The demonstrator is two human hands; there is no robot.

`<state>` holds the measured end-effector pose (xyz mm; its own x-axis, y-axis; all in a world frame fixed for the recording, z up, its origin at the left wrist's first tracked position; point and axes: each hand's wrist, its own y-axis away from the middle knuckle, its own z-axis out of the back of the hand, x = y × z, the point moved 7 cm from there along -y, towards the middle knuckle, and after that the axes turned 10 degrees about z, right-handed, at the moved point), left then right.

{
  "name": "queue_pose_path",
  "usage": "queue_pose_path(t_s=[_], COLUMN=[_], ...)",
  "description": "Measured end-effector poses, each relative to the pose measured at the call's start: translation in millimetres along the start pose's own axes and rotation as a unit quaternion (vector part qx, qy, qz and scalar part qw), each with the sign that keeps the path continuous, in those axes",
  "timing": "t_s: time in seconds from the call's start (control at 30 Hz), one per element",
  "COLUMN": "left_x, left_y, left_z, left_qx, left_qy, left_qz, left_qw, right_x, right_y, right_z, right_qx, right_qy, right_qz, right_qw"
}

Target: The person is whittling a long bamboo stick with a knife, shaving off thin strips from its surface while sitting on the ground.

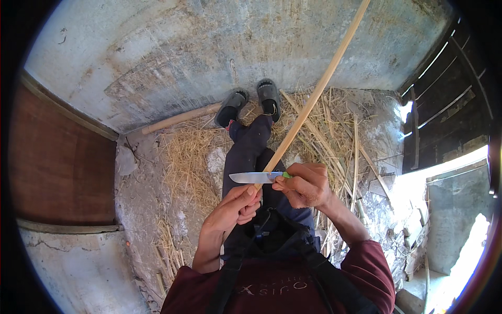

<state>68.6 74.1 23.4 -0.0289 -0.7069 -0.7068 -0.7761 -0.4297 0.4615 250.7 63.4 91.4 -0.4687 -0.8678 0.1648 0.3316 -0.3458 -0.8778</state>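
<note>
My left hand closes around the near end of a long wooden strip, strip slanting far-right, my right hand grips a green-handled knife, set across the strip, pointing left.

In view are two bare-handed grips, one green-handled knife, one long held wooden strip, two dark clogs, two trouser legs, one maroon shirt, two black shoulder straps, one round pole, one brown panel, and straw stalks too many to count.
</note>
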Motion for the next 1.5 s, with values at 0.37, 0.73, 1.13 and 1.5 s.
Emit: queue_pose_path(t_s=[0.37,0.73,1.13,1.5], left_x=[-2.2,31.1,-7.8,-6.5], left_y=[1.1,15.1,-5.6,-9.0], left_z=[-2.0,29.8,6.2,-5.7], left_qx=[0.024,-0.050,-0.115,-0.098], left_qy=[-0.007,0.034,-0.042,-0.047], left_qz=[0.005,0.035,-0.045,-0.066], left_qw=[1.000,0.998,0.991,0.992], right_x=[5.5,-106.9,-22.1,-1.8], right_y=[-5.0,52.4,26.1,11.6], right_z=[4.0,105.4,6.2,-9.9], right_qx=[-0.002,-0.278,-0.050,-0.007], right_qy=[0.059,0.079,-0.075,-0.072], right_qz=[0.030,-0.286,-0.155,-0.099], right_qw=[0.998,0.913,0.984,0.992])
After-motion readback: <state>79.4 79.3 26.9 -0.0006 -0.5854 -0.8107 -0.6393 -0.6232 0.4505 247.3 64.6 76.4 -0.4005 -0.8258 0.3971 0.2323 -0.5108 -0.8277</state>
